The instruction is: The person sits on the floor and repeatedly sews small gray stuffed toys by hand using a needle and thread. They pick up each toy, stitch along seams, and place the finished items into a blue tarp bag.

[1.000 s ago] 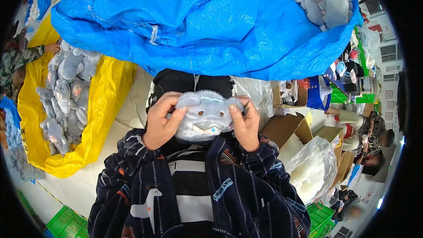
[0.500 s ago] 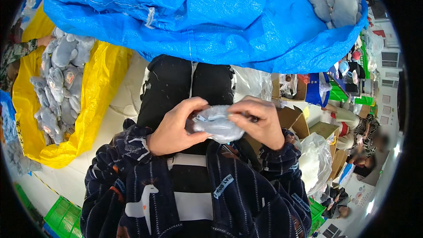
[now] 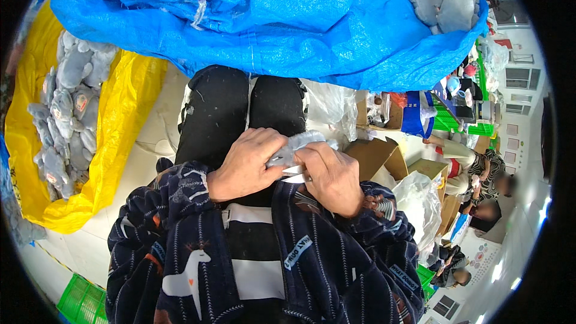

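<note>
A small grey plush piece point(image 3: 307, 139) is held over my lap, largely covered by my fingers. My left hand point(image 3: 247, 167) closes on its left side, thumb pointing toward the middle. Closed around a pair of scissors point(image 3: 296, 178), my right hand point(image 3: 330, 177) covers their handles. Two silvery blades stick out to the left, spread apart, just below the plush and close to my left thumb. Whether a thread lies between the blades, I cannot tell. My right fingers also touch the plush's lower right edge.
A big blue sack point(image 3: 270, 36) lies beyond my knees, grey plush pieces point(image 3: 453, 6) at its right end. To the left, a yellow sack point(image 3: 129, 114) holds more plush point(image 3: 72, 108). Cardboard boxes point(image 3: 375, 159), a clear plastic bag point(image 3: 418, 204) and seated people point(image 3: 489, 171) are at right.
The scissor blades have come into sight under my right hand. Both hands have drawn closer together and now cover more of the plush, whose pale seam or zipper showed before. The view has shifted slightly.
</note>
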Available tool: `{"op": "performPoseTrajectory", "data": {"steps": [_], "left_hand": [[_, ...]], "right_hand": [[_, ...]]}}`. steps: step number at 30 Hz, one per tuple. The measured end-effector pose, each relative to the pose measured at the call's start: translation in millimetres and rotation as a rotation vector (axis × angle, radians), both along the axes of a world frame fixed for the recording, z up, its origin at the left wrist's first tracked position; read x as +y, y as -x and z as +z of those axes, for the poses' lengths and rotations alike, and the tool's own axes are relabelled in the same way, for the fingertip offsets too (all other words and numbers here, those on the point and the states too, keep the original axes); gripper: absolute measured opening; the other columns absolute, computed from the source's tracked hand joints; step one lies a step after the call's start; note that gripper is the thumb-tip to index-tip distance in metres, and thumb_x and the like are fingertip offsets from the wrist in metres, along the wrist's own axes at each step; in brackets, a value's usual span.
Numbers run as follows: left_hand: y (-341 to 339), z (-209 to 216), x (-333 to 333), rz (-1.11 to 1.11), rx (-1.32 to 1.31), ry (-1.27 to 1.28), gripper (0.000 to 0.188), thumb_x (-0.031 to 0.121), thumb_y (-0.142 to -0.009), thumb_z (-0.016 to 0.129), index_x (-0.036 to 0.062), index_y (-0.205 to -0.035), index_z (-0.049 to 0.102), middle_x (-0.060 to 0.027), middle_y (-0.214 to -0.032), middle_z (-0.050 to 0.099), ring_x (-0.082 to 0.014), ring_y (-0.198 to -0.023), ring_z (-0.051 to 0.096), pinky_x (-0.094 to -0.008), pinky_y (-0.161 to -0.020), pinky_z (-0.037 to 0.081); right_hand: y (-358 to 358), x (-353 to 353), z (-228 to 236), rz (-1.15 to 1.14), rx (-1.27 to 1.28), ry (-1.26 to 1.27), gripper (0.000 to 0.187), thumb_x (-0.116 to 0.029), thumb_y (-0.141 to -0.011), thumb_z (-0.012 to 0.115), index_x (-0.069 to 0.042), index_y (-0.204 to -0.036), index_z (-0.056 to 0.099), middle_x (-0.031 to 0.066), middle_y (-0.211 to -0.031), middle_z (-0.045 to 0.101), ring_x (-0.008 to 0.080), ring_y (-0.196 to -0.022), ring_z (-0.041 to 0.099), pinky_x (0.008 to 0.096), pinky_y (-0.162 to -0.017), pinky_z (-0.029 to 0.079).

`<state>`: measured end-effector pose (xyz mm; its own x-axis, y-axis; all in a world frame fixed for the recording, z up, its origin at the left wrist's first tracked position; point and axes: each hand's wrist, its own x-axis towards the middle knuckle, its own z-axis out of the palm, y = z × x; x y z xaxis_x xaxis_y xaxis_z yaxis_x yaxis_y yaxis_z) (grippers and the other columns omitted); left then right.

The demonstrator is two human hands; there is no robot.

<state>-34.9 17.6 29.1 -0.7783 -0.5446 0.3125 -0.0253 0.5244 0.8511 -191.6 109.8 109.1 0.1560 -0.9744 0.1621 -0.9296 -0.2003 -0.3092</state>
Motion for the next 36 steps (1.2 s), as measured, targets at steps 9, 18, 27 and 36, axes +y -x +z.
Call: {"op": "performPoseTrajectory", "data": {"steps": [9,18,27,36], "left_hand": [[-13,-22,7,-0.121,0.256,0.062,0.036,0.007,-0.064,0.076,0.0021,-0.093,0.055,-0.0131,-0.089,0.057,-0.0334,-0.086,0.059,-0.0429,-0.087,0.048],[-23,-25,-4,0.010,0.100,-0.144,0.032,0.019,-0.074,0.070,-0.0010,-0.094,0.055,-0.0181,-0.085,0.055,-0.0373,-0.080,0.054,-0.0408,-0.074,0.045],[-33,-25,-22,0.186,0.124,-0.716,0.028,0.017,-0.093,0.055,-0.0023,-0.113,0.055,-0.0050,-0.094,0.064,-0.0065,-0.083,0.054,-0.0245,-0.073,0.047],[-38,-44,-32,0.229,0.086,-0.954,0.032,0.023,-0.099,0.045,-0.0022,-0.116,0.054,-0.0019,-0.098,0.061,-0.0068,-0.086,0.053,-0.0230,-0.078,0.044]], "right_hand": [[61,19,-88,-0.389,-0.897,-0.409,0.017,-0.014,-0.091,0.056,0.002,-0.098,0.059,0.0022,-0.077,0.062,0.0098,-0.069,0.054,0.0270,-0.063,0.045],[47,-39,-39,-0.316,-0.997,-0.441,0.018,-0.018,-0.085,0.064,-0.001,-0.081,0.060,0.0023,-0.067,0.057,0.0152,-0.062,0.056,0.0309,-0.054,0.044],[19,-56,-9,-0.351,-0.772,0.059,0.010,-0.006,-0.082,0.066,0.003,-0.086,0.063,0.0106,-0.084,0.062,0.0150,-0.071,0.058,0.0264,-0.062,0.046],[15,-41,-75,-0.398,-0.938,-0.213,0.018,-0.015,-0.087,0.065,0.001,-0.094,0.062,0.0041,-0.081,0.061,0.0088,-0.073,0.055,0.0244,-0.060,0.045]]}}
